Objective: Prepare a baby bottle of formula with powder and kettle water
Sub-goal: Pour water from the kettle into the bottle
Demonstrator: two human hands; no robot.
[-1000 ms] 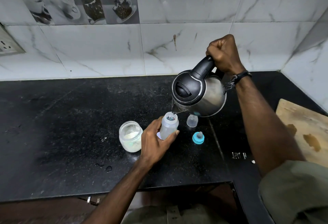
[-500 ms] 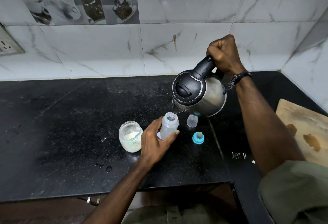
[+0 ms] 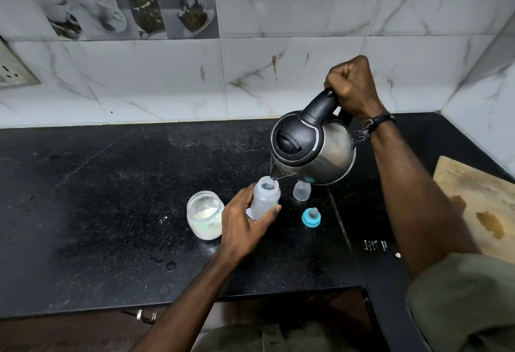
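My left hand [image 3: 245,223] grips a translucent baby bottle [image 3: 264,197] that stands open on the black counter. My right hand [image 3: 352,87] grips the black handle of a steel kettle [image 3: 312,147], tilted with its spout over the bottle's mouth. A thin stream of water runs into the bottle. An open glass jar [image 3: 205,215] of white formula powder stands just left of my left hand. The bottle's clear cap [image 3: 301,190] sits under the kettle, and the blue teat ring [image 3: 311,217] lies to the bottle's right.
The black stone counter [image 3: 97,198] runs to a marble-tiled wall with a socket [image 3: 11,73] at the far left. A wooden board [image 3: 479,201] lies at the right edge. Small metal bits [image 3: 374,245] lie near my right forearm. Water drops [image 3: 167,264] dot the counter's front.
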